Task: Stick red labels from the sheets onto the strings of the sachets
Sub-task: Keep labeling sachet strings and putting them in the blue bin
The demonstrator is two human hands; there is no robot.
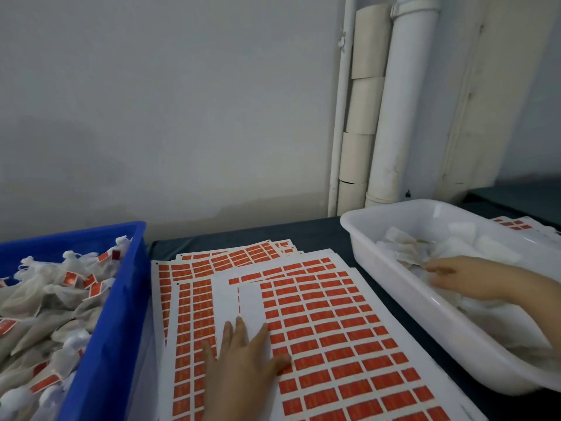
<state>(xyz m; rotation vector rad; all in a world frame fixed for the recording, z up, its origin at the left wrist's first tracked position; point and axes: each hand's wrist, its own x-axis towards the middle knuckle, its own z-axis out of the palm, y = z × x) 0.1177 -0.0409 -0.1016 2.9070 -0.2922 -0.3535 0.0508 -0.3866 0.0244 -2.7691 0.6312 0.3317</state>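
Pressing left hand (pixel 243 360) flat on top label sheet (pixel 334 344), lower middle, fingers spread. Right hand (pixel 464 281) in white tub (pixel 373 262), right side, fingers straight, touching plain sachets (pixel 403 244). Labelled sachets (pixel 54 293) fill blue bin (pixel 121 299), lower left.

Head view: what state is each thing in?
left hand, flat on the top label sheet, fingers straight.
right hand, inside the white tub, fingers touching unlabelled sachets.
top label sheet, left columns bare.
blue bin, holds labelled sachets.
white tub, partly filled.
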